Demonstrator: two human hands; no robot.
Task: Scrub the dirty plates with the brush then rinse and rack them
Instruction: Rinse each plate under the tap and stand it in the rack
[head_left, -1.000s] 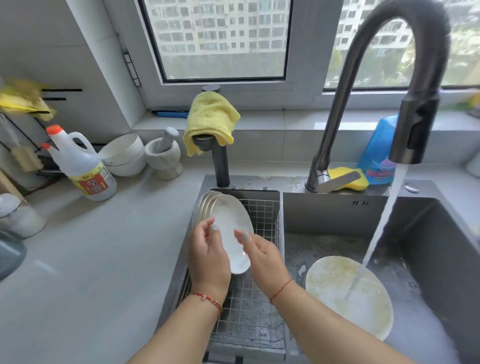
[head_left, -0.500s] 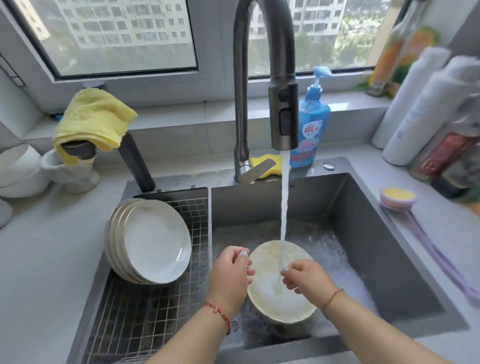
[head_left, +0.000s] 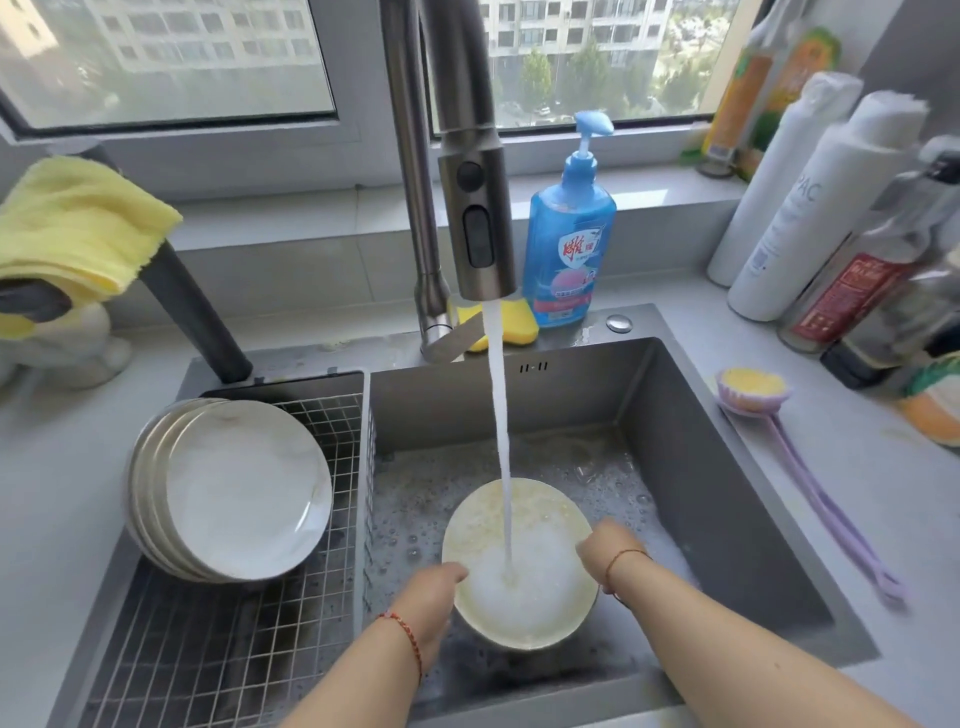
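Both hands gripping the dirty plate (head_left: 524, 597) by its rims, left hand (head_left: 431, 597), right hand (head_left: 605, 548), tap water (head_left: 501, 441) pouring onto it, brush (head_left: 810, 483) lying on the counter.

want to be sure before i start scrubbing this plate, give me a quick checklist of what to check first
1. Dirty plate held from both sides: ok; left hand and right hand are at its opposite rims.
2. Plate still needs scrubbing: ok; yellowish film shows on it.
3. Water hitting the plate: ok; the stream from the faucet lands inside it.
4. Brush in hand: not ok; it lies on the counter right of the sink, so one hand must let go.
5. Room in the rack: ok; the racked plates stand at its back, open grid in front.
6. Firmness of grip: cannot tell; fingertips are hidden.
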